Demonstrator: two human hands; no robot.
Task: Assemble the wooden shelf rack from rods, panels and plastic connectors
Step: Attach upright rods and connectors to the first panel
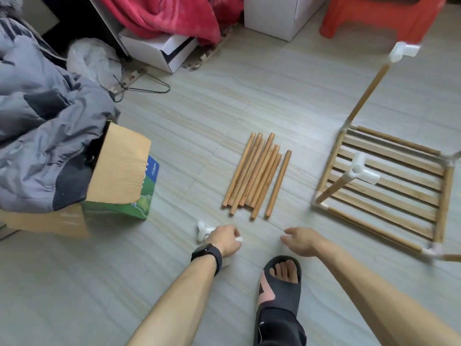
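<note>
Illegible print on cardboard box (147, 188)

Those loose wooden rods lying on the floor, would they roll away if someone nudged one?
Probably, if pushed sideways: the wooden rods look round and lie loose on smooth floor tiles. They seem stiff, since each lies dead straight. They are likely light for their length, being slim plain wood, so one should lift easily.
</note>
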